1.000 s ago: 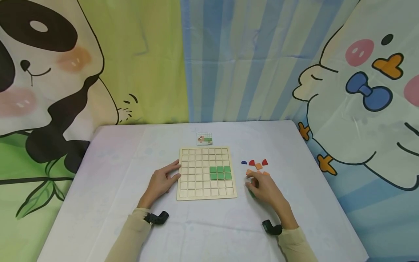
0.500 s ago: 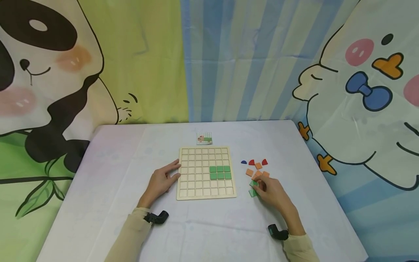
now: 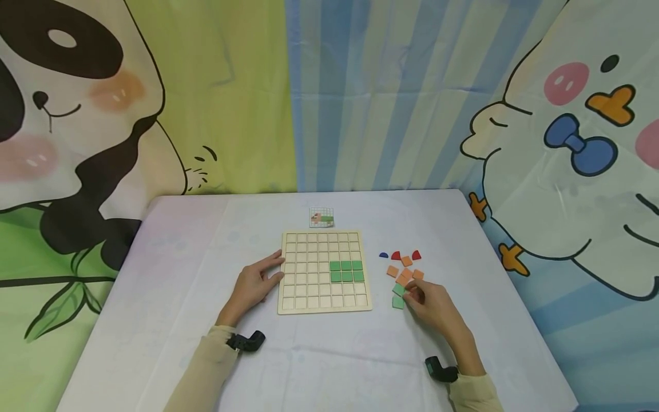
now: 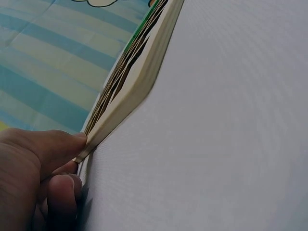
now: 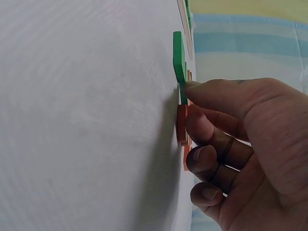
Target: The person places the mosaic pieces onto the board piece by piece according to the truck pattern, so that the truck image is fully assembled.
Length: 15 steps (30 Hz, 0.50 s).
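A light wooden board (image 3: 308,286) with a grid of square recesses lies on the table; green square tiles (image 3: 346,272) fill a block at its right side. My left hand (image 3: 252,286) rests at the board's left edge, index finger and thumb spread along it. In the left wrist view the thumb (image 4: 65,144) touches the frame. My right hand (image 3: 432,306) is right of the board, thumb and fingers loosely bent beside two loose green tiles (image 3: 398,302). In the right wrist view its thumb tip overlaps a green tile (image 5: 178,55).
Several orange square tiles (image 3: 392,271) lie beyond the right hand. Past them are two red curved-edge pieces (image 3: 396,256) and a blue half-round piece (image 3: 383,255). A small pattern card (image 3: 321,217) lies behind the board. Printed curtains (image 3: 381,97) hang behind the white-covered table (image 3: 216,229).
The right hand has shifted right and toward the person, uncovering the orange and green tiles. The nearer green tile has turned slightly straighter. The left hand has stayed at the board's edge.
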Each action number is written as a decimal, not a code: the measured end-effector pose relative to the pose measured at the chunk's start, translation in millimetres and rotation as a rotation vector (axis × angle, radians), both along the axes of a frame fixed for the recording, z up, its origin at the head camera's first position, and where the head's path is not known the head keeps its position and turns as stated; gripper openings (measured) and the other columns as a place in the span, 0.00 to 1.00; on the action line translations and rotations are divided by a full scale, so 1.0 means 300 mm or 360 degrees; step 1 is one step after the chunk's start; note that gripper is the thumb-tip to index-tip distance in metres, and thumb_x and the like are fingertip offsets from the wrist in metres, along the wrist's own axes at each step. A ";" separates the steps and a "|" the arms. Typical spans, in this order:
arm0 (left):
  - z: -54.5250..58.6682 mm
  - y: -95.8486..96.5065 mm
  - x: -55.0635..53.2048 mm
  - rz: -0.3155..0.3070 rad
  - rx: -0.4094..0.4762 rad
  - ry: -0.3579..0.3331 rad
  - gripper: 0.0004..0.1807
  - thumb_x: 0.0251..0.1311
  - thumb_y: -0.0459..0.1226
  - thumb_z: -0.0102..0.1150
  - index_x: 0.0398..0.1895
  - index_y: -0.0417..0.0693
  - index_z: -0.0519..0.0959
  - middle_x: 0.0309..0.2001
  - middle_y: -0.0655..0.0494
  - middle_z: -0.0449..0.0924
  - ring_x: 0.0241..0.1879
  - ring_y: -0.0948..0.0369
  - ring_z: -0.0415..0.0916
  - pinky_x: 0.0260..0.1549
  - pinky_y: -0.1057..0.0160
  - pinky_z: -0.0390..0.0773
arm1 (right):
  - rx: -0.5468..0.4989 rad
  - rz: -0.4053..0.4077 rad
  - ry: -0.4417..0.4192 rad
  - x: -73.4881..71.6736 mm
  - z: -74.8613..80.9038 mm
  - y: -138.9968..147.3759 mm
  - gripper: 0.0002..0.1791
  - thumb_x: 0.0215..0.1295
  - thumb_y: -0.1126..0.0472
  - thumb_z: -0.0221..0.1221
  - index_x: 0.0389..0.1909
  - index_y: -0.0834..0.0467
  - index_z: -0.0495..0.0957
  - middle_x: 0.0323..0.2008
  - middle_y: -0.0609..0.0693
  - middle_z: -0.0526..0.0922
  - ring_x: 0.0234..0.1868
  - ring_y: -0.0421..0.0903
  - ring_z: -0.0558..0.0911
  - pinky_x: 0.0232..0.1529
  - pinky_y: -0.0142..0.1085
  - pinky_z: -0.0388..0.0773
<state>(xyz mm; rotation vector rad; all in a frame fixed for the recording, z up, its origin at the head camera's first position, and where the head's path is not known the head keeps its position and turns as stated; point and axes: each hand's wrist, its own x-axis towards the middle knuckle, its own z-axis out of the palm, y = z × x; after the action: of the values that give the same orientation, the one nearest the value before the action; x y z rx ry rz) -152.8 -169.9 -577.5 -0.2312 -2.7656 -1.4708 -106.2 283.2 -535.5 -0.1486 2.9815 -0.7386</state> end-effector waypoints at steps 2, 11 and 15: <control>0.001 -0.001 0.000 0.0002 -0.0001 0.0000 0.25 0.70 0.40 0.69 0.69 0.51 0.81 0.76 0.60 0.75 0.09 0.60 0.67 0.10 0.61 0.72 | -0.0008 0.0005 -0.0001 -0.001 0.000 0.001 0.11 0.68 0.58 0.71 0.46 0.58 0.86 0.25 0.45 0.74 0.30 0.42 0.72 0.31 0.29 0.69; 0.006 0.001 0.000 0.0003 0.0001 0.0002 0.24 0.70 0.40 0.69 0.68 0.50 0.82 0.75 0.59 0.75 0.09 0.60 0.67 0.09 0.61 0.72 | 0.0015 0.0003 -0.0031 -0.006 0.003 -0.005 0.14 0.66 0.56 0.73 0.47 0.59 0.86 0.23 0.45 0.74 0.28 0.41 0.72 0.29 0.29 0.68; 0.004 0.003 0.002 0.0001 -0.0005 0.0008 0.25 0.69 0.40 0.69 0.68 0.49 0.82 0.75 0.59 0.75 0.09 0.60 0.67 0.09 0.61 0.71 | 0.0014 -0.0027 -0.0069 -0.007 0.002 -0.009 0.17 0.64 0.54 0.74 0.47 0.60 0.86 0.23 0.46 0.75 0.28 0.42 0.72 0.28 0.30 0.67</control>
<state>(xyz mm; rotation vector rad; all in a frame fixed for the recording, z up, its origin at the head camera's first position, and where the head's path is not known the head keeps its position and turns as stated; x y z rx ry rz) -152.3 -169.1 -576.2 -0.2342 -2.7635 -1.4641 -108.4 280.5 -534.9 -0.1058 2.9482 -0.7204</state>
